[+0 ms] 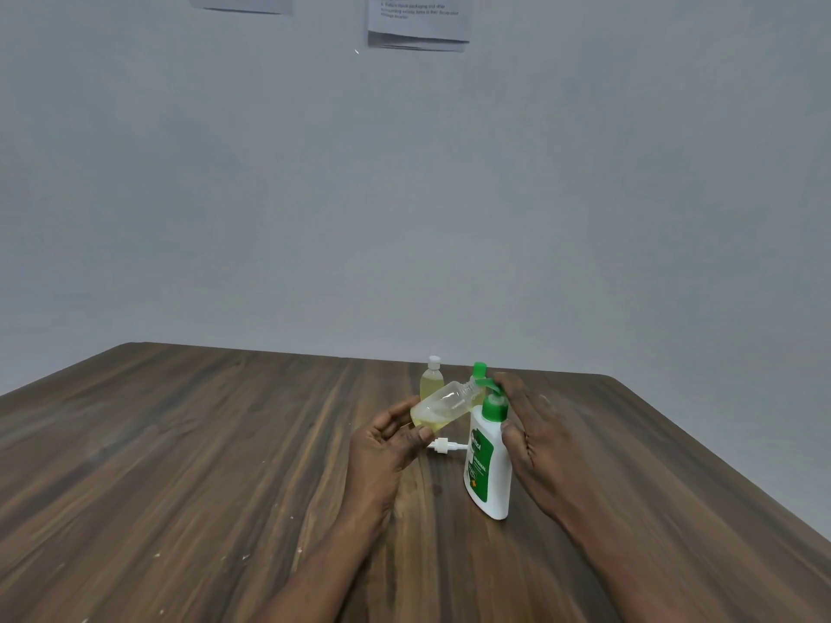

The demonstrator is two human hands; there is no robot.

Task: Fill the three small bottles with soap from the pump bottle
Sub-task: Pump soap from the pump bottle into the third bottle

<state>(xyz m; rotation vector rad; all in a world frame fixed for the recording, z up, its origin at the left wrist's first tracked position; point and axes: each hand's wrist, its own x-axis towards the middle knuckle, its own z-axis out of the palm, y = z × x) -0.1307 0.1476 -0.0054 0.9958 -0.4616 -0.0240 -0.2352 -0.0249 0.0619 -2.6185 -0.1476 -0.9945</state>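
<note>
- Pump bottle (490,469): white with a green label and a green pump. It stands upright on the table (180,442), right of the middle and between the two hands.
- The table is dark brown wood grain with a few pale specks near its near edge. Its far edge meets a plain grey-blue wall (404,195).
- Sheets of printed paper (418,20) hang high on the wall. The print is too small to read.
- The left hand (386,447) is just left of the pump bottle. It grips a clear small bottle (443,406) by its base, tilted with its open neck at the green spout. Yellowish liquid pools in the lower end.
- The right hand (535,433) lies against the right side of the pump bottle. Its fairly straight fingers rest on the pump head and its thumb is at the bottle's shoulder.
- A loose white cap (443,445) lies on the table just below the tilted bottle, touching neither hand.
- Beyond the hands stand a white-capped bottle (432,380) holding yellow liquid and a green-capped bottle (479,370), mostly hidden by the pump.
</note>
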